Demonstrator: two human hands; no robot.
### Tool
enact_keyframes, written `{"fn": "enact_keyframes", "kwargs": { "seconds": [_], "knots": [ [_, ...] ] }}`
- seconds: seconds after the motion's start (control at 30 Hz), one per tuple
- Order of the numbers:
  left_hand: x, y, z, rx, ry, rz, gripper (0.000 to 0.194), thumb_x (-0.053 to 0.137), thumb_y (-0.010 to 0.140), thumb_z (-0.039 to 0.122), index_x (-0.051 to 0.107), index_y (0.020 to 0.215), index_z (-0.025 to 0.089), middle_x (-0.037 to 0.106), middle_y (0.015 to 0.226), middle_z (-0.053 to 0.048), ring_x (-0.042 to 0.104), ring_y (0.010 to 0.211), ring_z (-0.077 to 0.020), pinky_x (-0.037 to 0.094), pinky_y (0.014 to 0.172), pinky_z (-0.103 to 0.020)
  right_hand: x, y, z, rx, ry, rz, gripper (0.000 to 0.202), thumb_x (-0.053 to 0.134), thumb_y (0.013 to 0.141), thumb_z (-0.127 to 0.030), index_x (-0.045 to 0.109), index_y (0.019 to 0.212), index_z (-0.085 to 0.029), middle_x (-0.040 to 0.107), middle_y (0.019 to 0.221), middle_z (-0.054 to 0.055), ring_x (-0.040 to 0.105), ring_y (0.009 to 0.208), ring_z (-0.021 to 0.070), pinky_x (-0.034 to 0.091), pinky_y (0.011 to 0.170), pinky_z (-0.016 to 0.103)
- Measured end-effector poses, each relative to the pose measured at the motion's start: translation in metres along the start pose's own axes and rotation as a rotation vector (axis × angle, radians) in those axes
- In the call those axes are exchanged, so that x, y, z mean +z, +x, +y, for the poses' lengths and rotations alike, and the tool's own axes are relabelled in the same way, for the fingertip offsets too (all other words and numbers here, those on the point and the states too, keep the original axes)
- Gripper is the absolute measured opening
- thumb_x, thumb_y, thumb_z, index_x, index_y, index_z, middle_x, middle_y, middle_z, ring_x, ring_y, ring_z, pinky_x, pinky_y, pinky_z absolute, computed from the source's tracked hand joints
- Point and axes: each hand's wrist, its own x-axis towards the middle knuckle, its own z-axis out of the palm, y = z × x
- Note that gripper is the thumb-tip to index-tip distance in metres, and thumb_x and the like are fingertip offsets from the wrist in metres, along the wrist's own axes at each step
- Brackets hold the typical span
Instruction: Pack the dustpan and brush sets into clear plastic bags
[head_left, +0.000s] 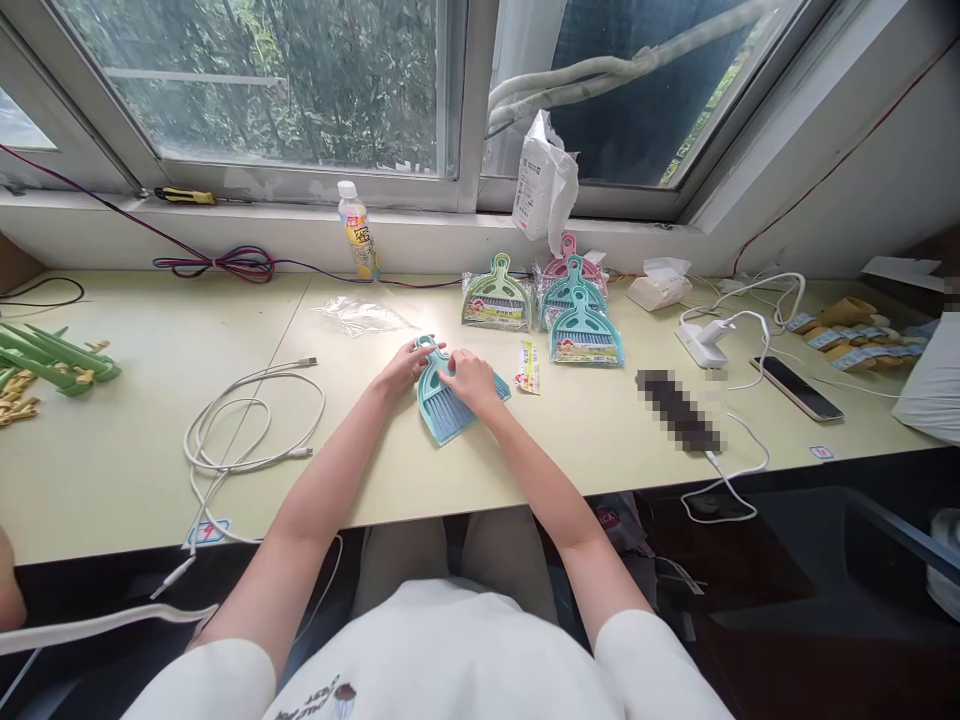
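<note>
A teal mini dustpan and brush set (444, 408) lies on the table in front of me, its bristles toward my body. My left hand (403, 366) is closed on the handle end at its left side. With fingers curled, my right hand (472, 380) grips the upper right part of the set; what its fingertips pinch is hidden. Just right of it lies a small printed label card (527, 367). Behind, a clear plastic wrapper (361, 314) lies crumpled on the table.
Packaged sets in green (496, 295) and teal (585, 332) stand farther back. A drink bottle (358, 232) is by the sill. Coiled white cable (196, 440) lies left, a charger (703, 343) and phone (798, 388) right. Another person's arm (9, 585) shows at the left edge.
</note>
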Motion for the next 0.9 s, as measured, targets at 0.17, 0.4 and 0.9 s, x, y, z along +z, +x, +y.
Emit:
{"fn": "enact_keyframes", "kwargs": {
  "seconds": [0.17, 0.4, 0.9],
  "knots": [
    [0.010, -0.007, 0.000, 0.026, 0.064, 0.037, 0.056, 0.081, 0.068, 0.025, 0.053, 0.117, 0.018, 0.074, 0.102, -0.012, 0.071, 0.081, -0.0200, 0.052, 0.065, -0.027, 0.001, 0.001, 0.002, -0.010, 0.054, -0.017, 0.017, 0.057, 0.094, -0.037, 0.060, 0.095, -0.021, 0.065, 0.105, 0.006, 0.064, 0.092, 0.0195, 0.043, 0.075, 0.028],
    [0.008, -0.003, -0.003, 0.084, 0.111, 0.065, 0.066, 0.082, 0.063, 0.028, 0.053, 0.122, 0.017, 0.075, 0.099, -0.013, 0.071, 0.079, -0.0211, 0.052, 0.066, -0.028, 0.003, 0.003, -0.001, 0.002, 0.051, -0.039, 0.018, 0.057, 0.095, -0.038, 0.058, 0.098, -0.020, 0.064, 0.108, 0.007, 0.064, 0.089, 0.0198, 0.044, 0.074, 0.029],
    [0.024, -0.002, 0.007, 0.114, 0.218, 0.270, 0.053, 0.069, 0.076, 0.045, 0.060, 0.118, 0.013, 0.066, 0.065, -0.002, 0.053, 0.042, -0.0111, 0.034, 0.040, -0.020, -0.001, 0.013, -0.001, -0.013, 0.131, -0.073, 0.018, 0.059, 0.091, -0.038, 0.058, 0.097, -0.021, 0.065, 0.116, 0.006, 0.064, 0.100, 0.0211, 0.047, 0.079, 0.028]
  ]
}}
